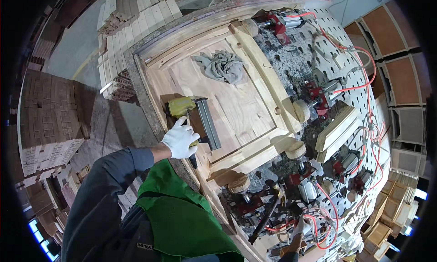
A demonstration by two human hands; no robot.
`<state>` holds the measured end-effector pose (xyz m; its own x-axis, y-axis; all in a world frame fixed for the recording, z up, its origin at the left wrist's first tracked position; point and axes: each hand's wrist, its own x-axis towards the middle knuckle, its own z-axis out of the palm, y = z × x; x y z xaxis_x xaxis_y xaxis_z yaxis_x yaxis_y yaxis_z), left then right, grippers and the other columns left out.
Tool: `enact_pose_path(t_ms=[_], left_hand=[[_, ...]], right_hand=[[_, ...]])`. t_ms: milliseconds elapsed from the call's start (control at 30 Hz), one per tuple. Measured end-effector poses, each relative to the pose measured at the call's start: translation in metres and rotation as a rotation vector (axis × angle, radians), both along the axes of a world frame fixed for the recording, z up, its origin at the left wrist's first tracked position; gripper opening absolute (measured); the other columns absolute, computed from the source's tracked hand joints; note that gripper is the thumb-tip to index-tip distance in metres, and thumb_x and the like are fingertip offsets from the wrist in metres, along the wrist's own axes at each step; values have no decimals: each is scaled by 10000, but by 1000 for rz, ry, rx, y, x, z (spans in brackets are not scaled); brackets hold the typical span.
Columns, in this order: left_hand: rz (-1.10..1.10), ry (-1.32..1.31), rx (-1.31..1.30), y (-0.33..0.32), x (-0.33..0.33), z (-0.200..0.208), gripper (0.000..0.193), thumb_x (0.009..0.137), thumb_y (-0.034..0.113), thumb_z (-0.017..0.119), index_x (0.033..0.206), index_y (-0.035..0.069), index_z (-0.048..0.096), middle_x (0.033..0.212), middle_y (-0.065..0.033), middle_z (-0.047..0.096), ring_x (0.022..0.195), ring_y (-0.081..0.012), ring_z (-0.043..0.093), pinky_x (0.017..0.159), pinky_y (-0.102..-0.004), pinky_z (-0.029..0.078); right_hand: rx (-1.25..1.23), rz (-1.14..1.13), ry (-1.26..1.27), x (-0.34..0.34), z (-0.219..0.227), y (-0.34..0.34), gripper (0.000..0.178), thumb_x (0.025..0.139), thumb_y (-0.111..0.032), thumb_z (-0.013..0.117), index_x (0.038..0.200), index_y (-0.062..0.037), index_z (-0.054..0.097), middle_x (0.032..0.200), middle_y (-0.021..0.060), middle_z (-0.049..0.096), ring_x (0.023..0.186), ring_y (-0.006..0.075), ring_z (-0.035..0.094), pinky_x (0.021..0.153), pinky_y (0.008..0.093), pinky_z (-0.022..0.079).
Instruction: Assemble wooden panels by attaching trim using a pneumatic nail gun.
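Observation:
My left hand (pixel 181 138), in a white glove, is closed round the handle of a nail gun (pixel 182 105) with a yellow body and a long grey magazine. The nail gun lies over the left edge of a framed wooden panel (pixel 232 111). On the panel's far part rests a crumpled grey cloth (pixel 222 66). My right hand (pixel 300 228), also gloved, is at the lower right among red air hoses, beside a small black part (pixel 296 210); its fingers are too small and covered to read. Round wooden clamp pads (pixel 296 150) stand along the frame's right and near sides.
Red and silver air clamps (pixel 318 98) sit on the perforated metal bench (pixel 337 29). A dark-handled tool (pixel 266 218) lies at the near side. Short boards (pixel 337 133) are stacked on the right. Timber piles (pixel 132 34) and a brown stack (pixel 50 116) stand on the floor to the left.

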<state>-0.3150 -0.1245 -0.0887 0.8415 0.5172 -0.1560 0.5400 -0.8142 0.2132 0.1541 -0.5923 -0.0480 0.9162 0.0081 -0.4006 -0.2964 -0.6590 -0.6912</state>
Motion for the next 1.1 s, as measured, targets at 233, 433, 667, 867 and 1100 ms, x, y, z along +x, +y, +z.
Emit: enact_pose_path(t_ms=[233, 433, 667, 867, 1100], left_hand=[[15, -3, -5, -2, -1, -3, 268, 843, 353, 596, 901, 97, 650, 857, -119, 691, 926, -328, 632, 1159, -577, 276], [2, -10, 1, -2, -2, -5, 271, 836, 355, 599, 910, 99, 650, 867, -118, 692, 943, -329, 630, 1161, -585, 278], [6, 5, 12, -3, -1, -5, 277, 835, 358, 597, 918, 99, 653, 872, -118, 694, 957, -330, 630, 1164, -587, 277], [0, 19, 10, -3, -1, -5, 289, 835, 370, 595, 909, 98, 656, 870, -121, 698, 961, -332, 634, 1165, -586, 275], [6, -16, 24, -2, -3, -5, 291, 838, 375, 589, 890, 97, 657, 862, -124, 699, 962, -334, 636, 1166, -585, 270]], right_hand=[[21, -62, 40, -8, 10, -4, 322, 903, -238, 746, 1133, -49, 623, 973, 103, 664, 821, 202, 613, 679, 323, 529], [11, -148, 111, -10, 2, -27, 383, 915, -280, 713, 1198, -58, 580, 1053, 112, 635, 903, 226, 585, 744, 361, 499], [2, -255, 191, -18, -6, -53, 456, 929, -328, 675, 1274, -68, 530, 1145, 124, 601, 998, 255, 552, 819, 405, 463], [-7, -345, 241, -23, -5, -70, 518, 942, -370, 642, 1339, -76, 487, 1225, 134, 572, 1079, 279, 524, 884, 443, 432], [-18, -461, 280, -31, 8, -98, 590, 956, -418, 604, 1415, -86, 437, 1318, 146, 538, 1174, 308, 491, 960, 487, 397]])
